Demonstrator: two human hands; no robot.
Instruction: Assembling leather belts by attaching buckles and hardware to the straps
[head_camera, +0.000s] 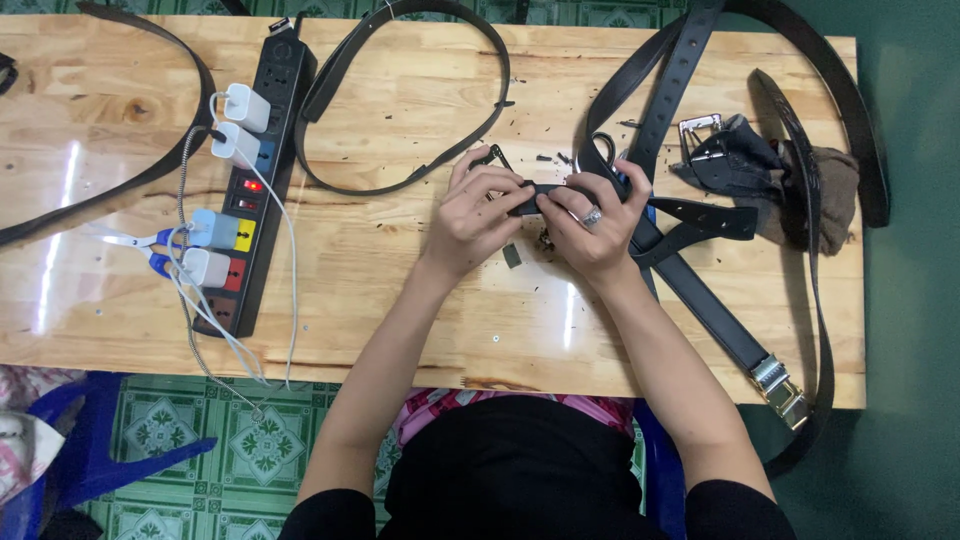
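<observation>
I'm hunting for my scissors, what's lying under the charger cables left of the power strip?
Blue-handled scissors lie on the wooden table, partly beneath the white cables beside the power strip. Cables and plugs cover part of the handles.

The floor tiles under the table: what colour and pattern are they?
Green floor tiles with a pale ornamental motif, head view.

A small home workshop for leather belts, by the look of it; black belts (690, 290) lie looped on the pale wooden worktop (420, 300) around the fingers (500, 185); scraps scatter near them; a loaded power strip (255, 180) sits well left; green patterned floor tiles (250, 440) show below.
</observation>
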